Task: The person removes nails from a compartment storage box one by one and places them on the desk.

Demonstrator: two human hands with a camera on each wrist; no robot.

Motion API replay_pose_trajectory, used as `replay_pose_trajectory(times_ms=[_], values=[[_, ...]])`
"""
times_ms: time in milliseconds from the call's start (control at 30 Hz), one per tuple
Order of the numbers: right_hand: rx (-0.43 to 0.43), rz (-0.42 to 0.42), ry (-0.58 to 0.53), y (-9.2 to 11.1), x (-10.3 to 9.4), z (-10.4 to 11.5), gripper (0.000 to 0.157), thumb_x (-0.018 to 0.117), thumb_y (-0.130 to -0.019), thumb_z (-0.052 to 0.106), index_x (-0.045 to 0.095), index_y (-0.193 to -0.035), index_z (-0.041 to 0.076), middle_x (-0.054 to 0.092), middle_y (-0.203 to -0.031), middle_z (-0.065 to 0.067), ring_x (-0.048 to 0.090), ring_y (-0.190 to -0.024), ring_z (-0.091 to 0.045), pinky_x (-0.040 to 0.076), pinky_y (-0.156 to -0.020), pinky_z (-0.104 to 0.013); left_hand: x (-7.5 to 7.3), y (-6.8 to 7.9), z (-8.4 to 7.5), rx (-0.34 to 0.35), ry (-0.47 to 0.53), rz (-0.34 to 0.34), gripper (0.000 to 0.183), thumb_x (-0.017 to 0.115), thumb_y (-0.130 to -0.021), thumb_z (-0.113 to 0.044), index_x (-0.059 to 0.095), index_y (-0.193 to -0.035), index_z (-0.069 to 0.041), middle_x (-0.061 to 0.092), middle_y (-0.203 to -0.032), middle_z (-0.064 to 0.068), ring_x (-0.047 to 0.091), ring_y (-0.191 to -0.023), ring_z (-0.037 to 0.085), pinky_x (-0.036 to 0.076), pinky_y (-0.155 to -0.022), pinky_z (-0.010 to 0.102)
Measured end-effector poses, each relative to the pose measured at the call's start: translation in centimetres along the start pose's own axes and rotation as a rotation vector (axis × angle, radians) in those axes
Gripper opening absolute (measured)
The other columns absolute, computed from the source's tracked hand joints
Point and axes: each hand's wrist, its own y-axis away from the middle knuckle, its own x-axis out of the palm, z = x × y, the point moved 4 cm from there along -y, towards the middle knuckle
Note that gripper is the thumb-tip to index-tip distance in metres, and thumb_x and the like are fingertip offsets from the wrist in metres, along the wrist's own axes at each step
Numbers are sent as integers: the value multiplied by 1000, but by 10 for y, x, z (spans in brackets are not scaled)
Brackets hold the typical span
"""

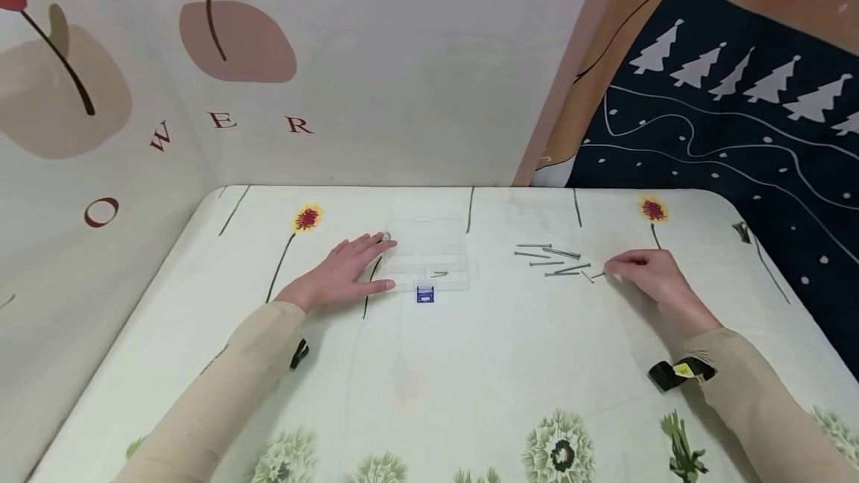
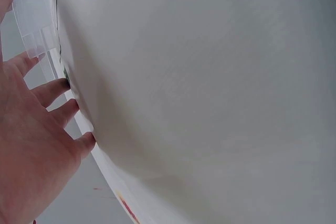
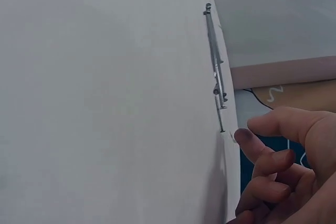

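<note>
My left hand rests with fingers spread at the left side of a clear plastic box. The box has a blue latch at its front, and small nails lie inside it. At the right, the curled fingers of my right hand come together at one end of a small nail, appearing to pinch it. Another small nail lies just left of it. Farther left is a loose group of longer nails, also seen edge-on as nails in the right wrist view.
A white flowered cloth covers the table. Behind it rises a pale printed curtain, with a dark tree-patterned cloth at the right. Black straps sit at the wrists.
</note>
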Motion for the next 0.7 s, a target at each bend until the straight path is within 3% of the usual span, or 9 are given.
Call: replay_pose_trajectory(times_ms=[300, 467, 700], values=[[-83, 48, -21, 3, 3, 14, 47, 63, -94, 32, 63, -119, -8, 59, -121, -20, 48, -98, -19, 41, -77, -29, 0, -1, 1, 5, 1, -4, 77, 54, -91, -59, 31, -152, -18, 20, -158, 13, 13, -145, 33, 5, -114, 54], [-139, 46, -25, 6, 9, 25, 42, 64, -93, 28, 65, -116, -7, 59, -109, -11, 44, -88, -19, 40, -68, -24, 1, -1, 2, 0, -8, -1, 78, 54, -91, -59, 30, -153, -18, 20, -158, 14, 12, -145, 33, 5, -114, 54], [-191, 94, -75, 6, 19, 38, 37, 65, -93, 23, 65, -117, -5, 60, -92, -3, 47, -80, -18, 42, -66, -26, 1, -1, 2, 1, -12, -4, 78, 52, -91, -61, 30, -153, -18, 20, -158, 14, 12, -145, 33, 5, -114, 54]])
